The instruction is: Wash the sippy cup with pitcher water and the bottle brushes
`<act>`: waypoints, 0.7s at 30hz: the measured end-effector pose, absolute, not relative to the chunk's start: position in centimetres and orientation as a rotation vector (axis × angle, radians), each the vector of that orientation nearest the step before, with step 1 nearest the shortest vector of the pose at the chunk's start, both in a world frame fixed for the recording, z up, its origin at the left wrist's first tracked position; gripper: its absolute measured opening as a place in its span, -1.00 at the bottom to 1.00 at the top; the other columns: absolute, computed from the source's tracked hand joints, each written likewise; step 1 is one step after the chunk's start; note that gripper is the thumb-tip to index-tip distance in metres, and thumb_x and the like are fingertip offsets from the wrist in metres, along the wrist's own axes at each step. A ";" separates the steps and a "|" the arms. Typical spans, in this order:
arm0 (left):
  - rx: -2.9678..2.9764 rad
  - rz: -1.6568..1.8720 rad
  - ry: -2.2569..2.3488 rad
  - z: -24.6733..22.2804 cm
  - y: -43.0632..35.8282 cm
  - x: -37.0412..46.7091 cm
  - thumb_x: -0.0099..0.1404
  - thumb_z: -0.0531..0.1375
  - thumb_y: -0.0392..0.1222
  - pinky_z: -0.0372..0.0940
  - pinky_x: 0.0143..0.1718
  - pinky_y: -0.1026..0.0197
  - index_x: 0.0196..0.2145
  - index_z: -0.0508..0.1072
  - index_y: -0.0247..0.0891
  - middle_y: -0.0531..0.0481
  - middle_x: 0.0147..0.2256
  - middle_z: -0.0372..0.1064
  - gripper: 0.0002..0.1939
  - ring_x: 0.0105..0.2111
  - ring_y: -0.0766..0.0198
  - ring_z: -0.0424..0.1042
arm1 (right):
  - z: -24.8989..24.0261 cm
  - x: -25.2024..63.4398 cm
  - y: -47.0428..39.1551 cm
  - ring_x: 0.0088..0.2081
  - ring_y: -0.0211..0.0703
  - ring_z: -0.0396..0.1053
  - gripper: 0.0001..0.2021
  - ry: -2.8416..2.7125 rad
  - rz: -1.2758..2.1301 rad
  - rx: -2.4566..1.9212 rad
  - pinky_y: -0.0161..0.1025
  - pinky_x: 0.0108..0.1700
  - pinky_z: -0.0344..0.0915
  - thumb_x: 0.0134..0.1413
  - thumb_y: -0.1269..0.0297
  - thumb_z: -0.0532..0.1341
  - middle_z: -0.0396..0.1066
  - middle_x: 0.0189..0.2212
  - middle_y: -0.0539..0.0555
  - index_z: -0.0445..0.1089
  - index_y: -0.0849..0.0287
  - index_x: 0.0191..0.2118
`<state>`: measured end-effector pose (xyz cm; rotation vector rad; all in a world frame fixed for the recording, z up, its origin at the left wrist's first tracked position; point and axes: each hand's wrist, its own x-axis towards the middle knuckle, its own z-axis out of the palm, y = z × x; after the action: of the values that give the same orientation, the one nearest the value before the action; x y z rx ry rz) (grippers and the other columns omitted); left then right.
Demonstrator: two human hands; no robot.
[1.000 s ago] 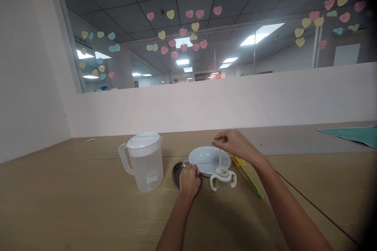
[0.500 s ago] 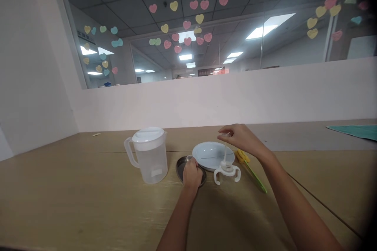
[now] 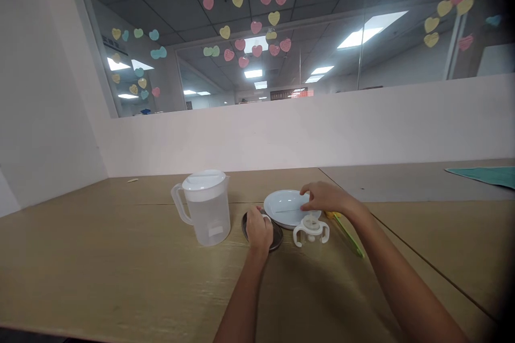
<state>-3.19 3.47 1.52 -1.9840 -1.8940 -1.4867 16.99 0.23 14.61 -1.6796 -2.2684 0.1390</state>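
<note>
A baby bottle with two white handles [image 3: 298, 236] stands upright on the table, a clear top piece at its mouth and a small white weight visible inside. Just above it, my right hand [image 3: 328, 197] is open, thumb and forefinger apart, nothing plainly between them. My left hand [image 3: 259, 229] is closed over a dark round metal dish [image 3: 277, 237]. A white curved edge, like a ring, shows at its fingers; the rest is covered by the hand. Behind the bottle lies a pale blue oval plate [image 3: 281, 201].
A lidded translucent pitcher [image 3: 209, 217] stands left of the dish. Right of the bottle lies a green-handled brush [image 3: 351, 237] with a yellow head, partly behind my right hand. A teal cloth [image 3: 486, 176] lies far right. A white wall and window border the table's back.
My right hand has come down and its fingers have parted. The straw with the clear top, held above the bottle before, is now down in it. My left hand has turned slightly, showing a white edge.
</note>
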 end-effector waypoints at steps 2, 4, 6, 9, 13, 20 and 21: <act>-1.954 -1.558 -1.850 1.6 3.5 -3.2 0.12 -0.03 -0.40 0.17 -0.14 0.16 -0.24 0.19 -0.28 -0.13 -0.27 0.29 -0.79 -0.18 0.14 0.31 | 14.1 16.6 0.7 -0.29 -0.05 0.39 -0.58 -2.335 0.148 -1.737 -0.27 -0.35 0.18 -0.20 0.18 0.27 0.45 -0.32 0.14 0.40 0.22 -0.13; -1.935 -1.678 -1.748 1.7 3.4 -3.1 0.17 -0.05 -0.38 0.19 -0.16 0.15 -0.27 0.18 -0.27 -0.12 -0.29 0.27 -0.85 -0.21 0.15 0.31 | 13.6 16.1 1.2 -0.27 -0.04 0.38 -0.54 -2.359 0.158 -1.733 -0.25 -0.33 0.19 -0.21 0.22 0.28 0.45 -0.29 0.15 0.37 0.24 -0.10; -1.928 -1.820 -1.573 1.7 3.2 -2.9 0.23 -0.06 -0.33 0.21 -0.18 0.15 -0.29 0.17 -0.25 -0.09 -0.31 0.25 -0.91 -0.25 0.19 0.30 | 13.0 15.2 1.5 -0.23 -0.04 0.37 -0.47 -2.354 0.176 -1.642 -0.25 -0.29 0.19 -0.23 0.23 0.30 0.43 -0.23 0.16 0.32 0.22 -0.03; -1.950 -1.971 -1.246 1.8 2.6 -2.2 0.29 -0.05 -0.24 0.23 -0.20 0.16 -0.29 0.19 -0.25 -0.09 -0.32 0.25 -0.93 -0.27 0.22 0.30 | 11.8 13.4 1.9 -0.15 -0.08 0.34 -0.39 -2.400 0.183 -1.313 -0.29 -0.23 0.18 -0.27 0.28 0.32 0.39 -0.13 0.10 0.24 0.13 0.02; -2.003 -2.023 -1.048 1.9 2.2 -1.3 0.32 -0.03 -0.18 0.24 -0.16 0.12 -0.25 0.25 -0.26 -0.13 -0.27 0.27 -0.87 -0.21 0.20 0.31 | 9.9 11.3 2.5 -0.19 -0.16 0.33 -0.62 -2.428 0.040 -1.023 -0.33 -0.26 0.14 -0.09 0.35 0.19 0.39 -0.17 0.07 0.26 0.13 -0.06; -2.024 -2.108 -1.205 2.8 1.9 -1.0 0.32 -0.01 -0.15 0.26 -0.20 0.17 -0.21 0.27 -0.26 -0.09 -0.28 0.34 -0.84 -0.25 0.24 0.36 | 10.3 11.5 3.0 -0.38 -0.21 0.28 -0.89 -2.357 -0.242 -1.127 -0.31 -0.34 0.03 -0.07 0.39 0.14 0.40 -0.39 0.04 0.33 0.15 -0.33; -2.003 -2.112 -1.193 3.0 1.8 -0.9 0.32 0.00 -0.16 0.26 -0.22 0.18 -0.24 0.27 -0.25 -0.08 -0.30 0.34 -0.86 -0.26 0.24 0.36 | 10.6 11.7 3.1 -0.36 -0.20 0.28 -0.90 -2.339 -0.283 -1.110 -0.30 -0.29 0.03 -0.07 0.36 0.15 0.40 -0.41 0.04 0.34 0.15 -0.34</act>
<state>-0.89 1.75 3.01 -2.0029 -1.1930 -2.1120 11.71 3.08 10.63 -1.1096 -2.3393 -0.2831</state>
